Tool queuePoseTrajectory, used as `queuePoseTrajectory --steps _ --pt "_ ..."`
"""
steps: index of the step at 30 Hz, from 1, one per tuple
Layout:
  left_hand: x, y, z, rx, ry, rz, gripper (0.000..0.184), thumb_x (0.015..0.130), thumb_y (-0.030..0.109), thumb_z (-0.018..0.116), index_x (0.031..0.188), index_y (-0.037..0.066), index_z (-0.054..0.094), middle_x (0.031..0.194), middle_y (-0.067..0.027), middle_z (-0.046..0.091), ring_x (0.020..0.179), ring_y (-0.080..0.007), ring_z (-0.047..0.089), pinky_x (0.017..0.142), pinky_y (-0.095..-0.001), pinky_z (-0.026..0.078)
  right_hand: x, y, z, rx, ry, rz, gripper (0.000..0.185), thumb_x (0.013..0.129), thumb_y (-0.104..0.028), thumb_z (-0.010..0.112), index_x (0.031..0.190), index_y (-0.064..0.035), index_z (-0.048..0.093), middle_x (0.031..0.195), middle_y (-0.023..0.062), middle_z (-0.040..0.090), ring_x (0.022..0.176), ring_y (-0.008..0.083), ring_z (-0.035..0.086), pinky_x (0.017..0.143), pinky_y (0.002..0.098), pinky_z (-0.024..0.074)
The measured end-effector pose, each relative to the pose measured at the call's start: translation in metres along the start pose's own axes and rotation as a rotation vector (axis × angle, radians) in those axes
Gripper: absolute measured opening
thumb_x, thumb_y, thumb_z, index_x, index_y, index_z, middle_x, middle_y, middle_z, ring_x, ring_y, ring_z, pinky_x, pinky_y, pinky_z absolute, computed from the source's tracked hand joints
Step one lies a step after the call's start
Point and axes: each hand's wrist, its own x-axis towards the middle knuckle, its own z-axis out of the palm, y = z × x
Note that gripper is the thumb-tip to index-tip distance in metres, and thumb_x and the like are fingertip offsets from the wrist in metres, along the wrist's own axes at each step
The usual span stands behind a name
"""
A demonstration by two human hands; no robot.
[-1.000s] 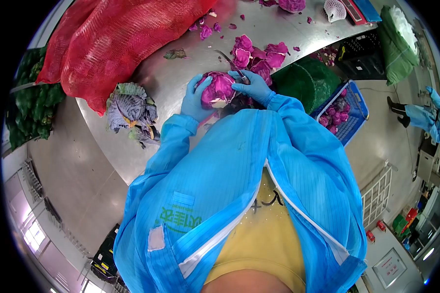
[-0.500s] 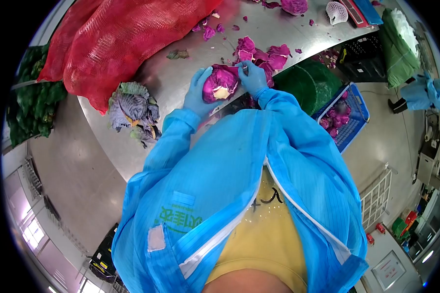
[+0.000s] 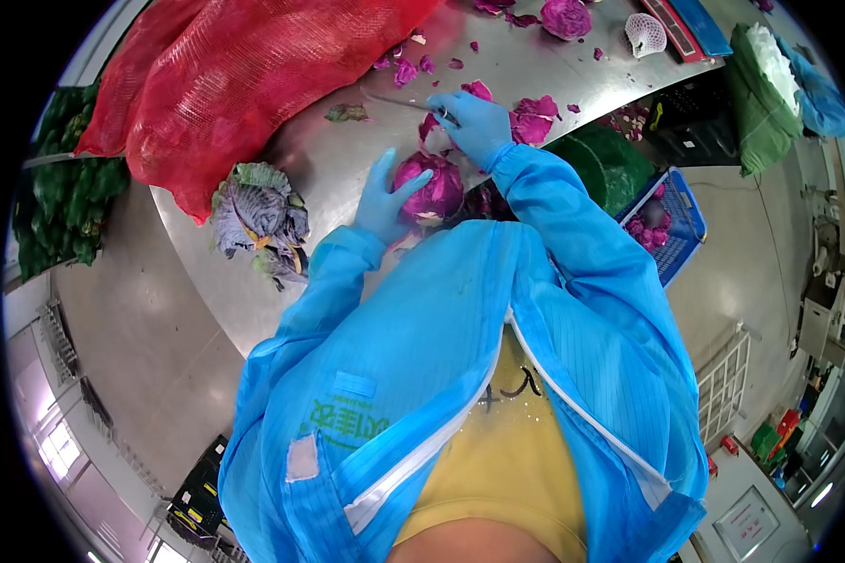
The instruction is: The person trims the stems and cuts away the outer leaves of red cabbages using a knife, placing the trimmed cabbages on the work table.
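Note:
A peeled red cabbage sits on the steel table close to my body. My left hand, in a blue glove, is beside it with fingers spread, the thumb lying against its left side. In my gloved right hand is a knife, its thin blade pointing left above the table. A loose purple leaf with a pale inner side is under the right fingers; whether they grip it, I cannot tell. More cut purple leaves lie to the right of that hand.
A red mesh sack covers the table's far left. Wilted outer leaves lie at left. Another red cabbage and a white foam net are at the back. A blue crate of cabbages stands at right by a green sack.
My right hand has moved left and up with the knife, now showing its blade. The cabbage has turned, hiding its pale cut base, and my left fingers have loosened from it.

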Motion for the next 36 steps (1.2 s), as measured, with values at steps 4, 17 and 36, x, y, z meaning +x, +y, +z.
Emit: queuePoseTrajectory --steps 4,17,36 --pt "-0.011 -0.013 -0.001 0.209 0.118 0.171 0.069 0.059 0.029 0.081 0.122 0.026 0.054 0.133 -0.0226 0.033 0.120 -0.0406 0.040 0.103 -0.0442 0.035 0.008 0.016 0.001 -0.166 -0.010 0.428 0.015 0.081 -0.023 0.055 0.094 -0.0155 0.060 0.091 0.0094 0.060 0.083 0.0311 0.060 0.067 0.0416 0.0483" --pt "-0.018 -0.023 0.002 -0.154 0.047 0.042 0.082 0.057 0.013 0.084 0.125 0.014 0.038 0.134 -0.0239 0.037 0.122 -0.0411 0.041 0.100 -0.0419 0.039 -0.019 0.000 0.020 0.375 -0.151 0.305 0.048 0.075 -0.043 0.065 0.111 -0.0117 0.060 0.102 0.0117 0.061 0.088 0.0284 0.062 0.079 0.0368 0.0480" --pt "0.003 0.005 0.012 -0.379 0.441 -0.149 0.097 0.051 0.015 0.087 0.131 0.010 0.032 0.137 -0.0195 0.034 0.125 -0.0323 0.039 0.105 -0.0397 0.033 -0.065 0.056 -0.027 0.713 0.101 0.774 0.018 0.070 -0.005 0.063 0.088 -0.0046 0.063 0.075 0.0030 0.061 0.063 0.0105 0.057 0.058 0.0253 0.0474"
